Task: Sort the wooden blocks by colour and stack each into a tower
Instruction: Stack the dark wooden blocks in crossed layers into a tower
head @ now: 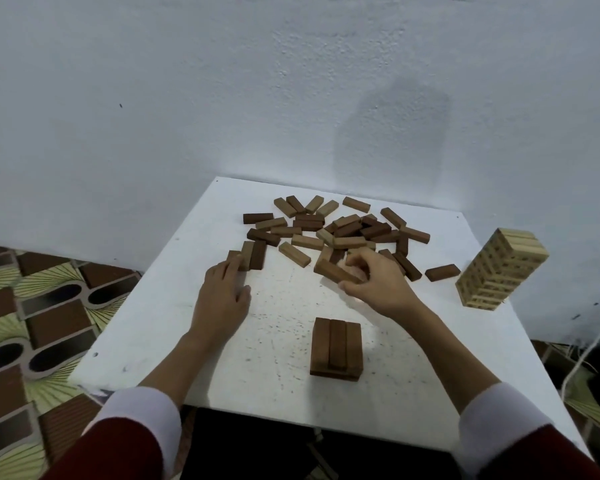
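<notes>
A loose pile of wooden blocks (340, 230), light, mid and dark brown, covers the far half of the white table (278, 341). My right hand (374, 282) pinches one mid-brown block (335, 271) at the pile's near edge, fingers curled round it. My left hand (222, 292) lies flat on the table, its fingertips touching a small group of three blocks (248, 255) at the left. A short brown tower (336, 348) stands near the front centre. A tall light-wood tower (503, 268) stands at the right edge.
The table stands against a white wall (291, 98). Patterned floor tiles (32, 306) show on the left. A cord (582, 358) hangs off the right side. One dark block (442, 272) lies alone between the pile and the light tower.
</notes>
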